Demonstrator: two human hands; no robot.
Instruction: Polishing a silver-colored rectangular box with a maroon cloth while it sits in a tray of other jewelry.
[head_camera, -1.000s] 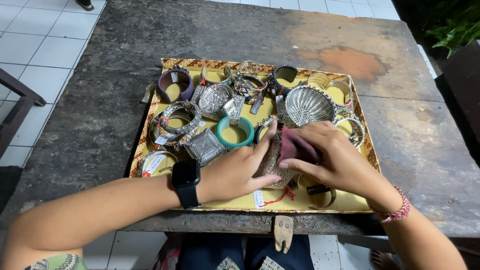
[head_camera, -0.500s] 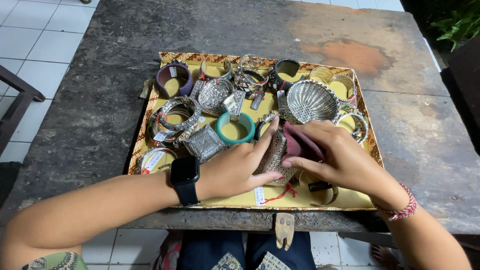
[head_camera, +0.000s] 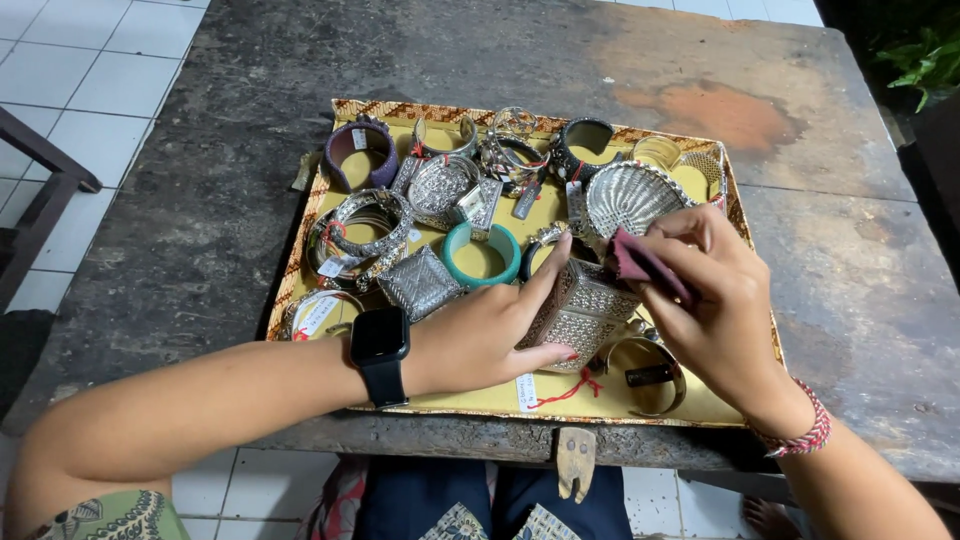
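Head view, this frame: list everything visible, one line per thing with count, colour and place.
wide silver cuff: one, silver, front of tray, in the left hand's grip
cloth: one, maroon, pinched in the right hand, against the cuff's top
teal bangle: one, teal, tray middle
purple bangle: one, purple, tray's far left corner
shell-shaped piece: one, silver, tray's far right
other bangles and cuffs: many, mostly silver, across the tray; exact count unclear
tray: one, yellow lining, patterned rim, on the table
table: one, dark weathered top
floor tiles: white, left of table
smartwatch: one, black, left wrist
wrist band: one, red, right wrist
left hand: holds cuff
right hand: holds cloth
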